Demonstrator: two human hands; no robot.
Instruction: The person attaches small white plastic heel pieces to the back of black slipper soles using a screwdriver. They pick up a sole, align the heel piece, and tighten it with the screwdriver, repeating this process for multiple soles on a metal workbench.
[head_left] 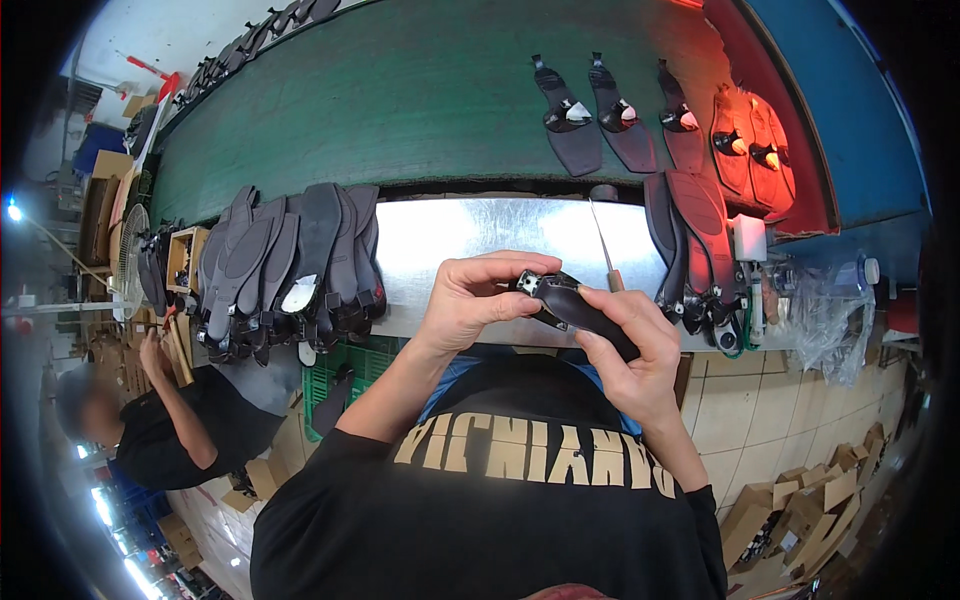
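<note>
**Dark sandal (585,308) in both hands, bench (470,230) crowded at either end**

A green conveyor belt (380,110) stretches across the far side, beyond the shiny metal bench. At the left, a co-worker (200,420) in a black top has one forearm raised. A pile of dark sandals (270,240) fills the left end of the bench, with a green plastic crate (312,385) partly hidden below; a smaller stack of sandals (695,215), partly lit red, takes up the right end, near a clear plastic bag (835,335). On the belt lie three spaced sandals (575,145) and, beside them, a red-lit pair. A slim awl-like tool (615,280) lies between, its handle just behind the right hand's fingers; whether they touch cannot be told.

Both forearms angle inward, bringing the hands together at the bench's near edge. The left hand (455,300) has its grip closed on the sandal's strapped end, thumb nearer the body, fingers beyond. The right hand (645,350) grips the opposite, smooth end, its index finger extended along the surface. The sandal slants down toward the right.
</note>
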